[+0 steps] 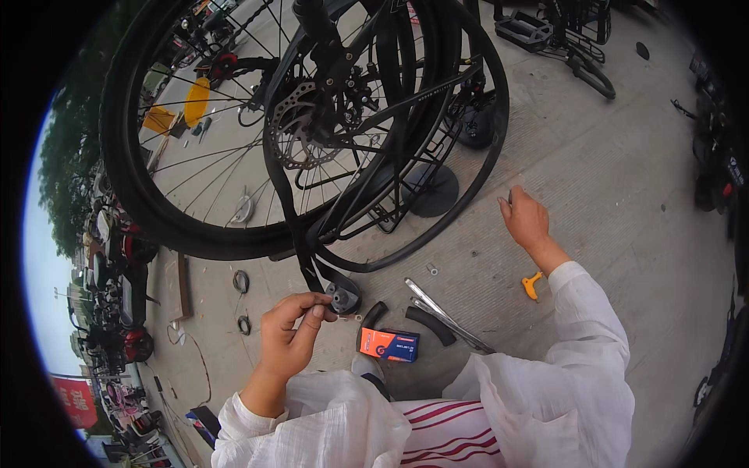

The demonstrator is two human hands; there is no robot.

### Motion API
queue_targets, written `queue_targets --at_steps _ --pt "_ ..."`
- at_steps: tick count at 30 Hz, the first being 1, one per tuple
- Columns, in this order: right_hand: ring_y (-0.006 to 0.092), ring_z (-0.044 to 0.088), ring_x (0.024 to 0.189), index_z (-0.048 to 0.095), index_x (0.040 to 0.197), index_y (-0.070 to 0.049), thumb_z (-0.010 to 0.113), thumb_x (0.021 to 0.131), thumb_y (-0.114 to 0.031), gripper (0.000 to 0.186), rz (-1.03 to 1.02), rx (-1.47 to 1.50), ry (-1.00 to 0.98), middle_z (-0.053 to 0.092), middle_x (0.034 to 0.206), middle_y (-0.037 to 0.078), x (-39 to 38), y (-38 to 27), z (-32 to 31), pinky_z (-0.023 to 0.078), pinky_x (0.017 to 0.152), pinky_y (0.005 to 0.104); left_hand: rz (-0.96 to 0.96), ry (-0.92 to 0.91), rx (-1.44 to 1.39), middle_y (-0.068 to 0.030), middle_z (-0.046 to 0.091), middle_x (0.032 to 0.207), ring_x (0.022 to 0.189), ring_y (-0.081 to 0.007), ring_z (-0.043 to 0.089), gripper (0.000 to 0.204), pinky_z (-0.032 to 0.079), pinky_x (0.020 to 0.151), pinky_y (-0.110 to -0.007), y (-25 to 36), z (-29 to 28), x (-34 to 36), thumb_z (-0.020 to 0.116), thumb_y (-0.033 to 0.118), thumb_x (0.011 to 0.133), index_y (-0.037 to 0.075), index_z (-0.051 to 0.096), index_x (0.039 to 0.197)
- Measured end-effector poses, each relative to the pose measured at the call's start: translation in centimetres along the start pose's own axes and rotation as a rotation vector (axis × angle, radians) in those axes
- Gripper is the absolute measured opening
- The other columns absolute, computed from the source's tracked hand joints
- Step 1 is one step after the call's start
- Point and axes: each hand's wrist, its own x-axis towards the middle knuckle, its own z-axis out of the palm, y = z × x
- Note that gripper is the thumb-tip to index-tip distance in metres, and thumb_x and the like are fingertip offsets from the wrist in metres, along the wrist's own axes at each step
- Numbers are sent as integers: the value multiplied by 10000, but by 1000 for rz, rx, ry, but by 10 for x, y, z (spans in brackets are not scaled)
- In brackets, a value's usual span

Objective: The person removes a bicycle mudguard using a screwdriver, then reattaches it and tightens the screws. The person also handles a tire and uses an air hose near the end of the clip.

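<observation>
A bicycle wheel (226, 248) with a disc rotor (300, 129) fills the upper left, its spokes facing me. A long black rubber inner tube (282, 183) hangs over it and loops down toward my left hand (290, 337). The thumb and forefinger there are pinched together beside a dark round part (343, 298); what lies between them is too small to make out. My right hand (527, 221) is raised over the floor to the right of the wheel, apart from it. Its fingers are curled closed, and their contents are hidden.
Before me lie an orange and blue box (388, 345), metal tyre levers (445, 312), a curved black rubber piece (431, 325) and a yellow-handled tool (531, 285). A black pedal (524, 31) belongs to a bicycle at the upper right. Parked scooters (133, 312) line the left.
</observation>
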Motion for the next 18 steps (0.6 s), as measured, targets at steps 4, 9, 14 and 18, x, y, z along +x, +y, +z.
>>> queue_targets --at_steps 4,9,14,18 --pt "405 633 1029 446 1211 -55 799 755 -397 671 318 -271 -704 553 1203 251 -129 87 30 534 853 465 40 -141 -32 -117 714 849 747 -201 701 137 538 685 -296 -11 14 13 629 30 903 -34 682 1012" --pt "407 625 1047 473 1227 -116 733 838 -328 514 210 -161 -737 590 1185 215 -188 112 57 527 853 481 111 -209 10 -104 713 823 739 -228 658 140 517 690 -326 -15 13 22 663 45 872 3 700 1001" --pt "403 649 1003 499 1152 -68 665 832 -218 391 180 -326 -872 669 1065 203 -168 109 76 526 843 486 213 -96 102 -121 711 916 832 -261 657 206 513 759 -348 -11 -8 29 692 43 836 -3 687 1037" --pt "384 668 904 507 1107 -44 656 807 -201 370 146 -191 -646 681 984 204 -127 61 54 525 776 481 432 766 647 -197 557 1306 1205 -334 521 508 398 1024 -409 -12 -89 50 699 45 836 -7 532 1313"
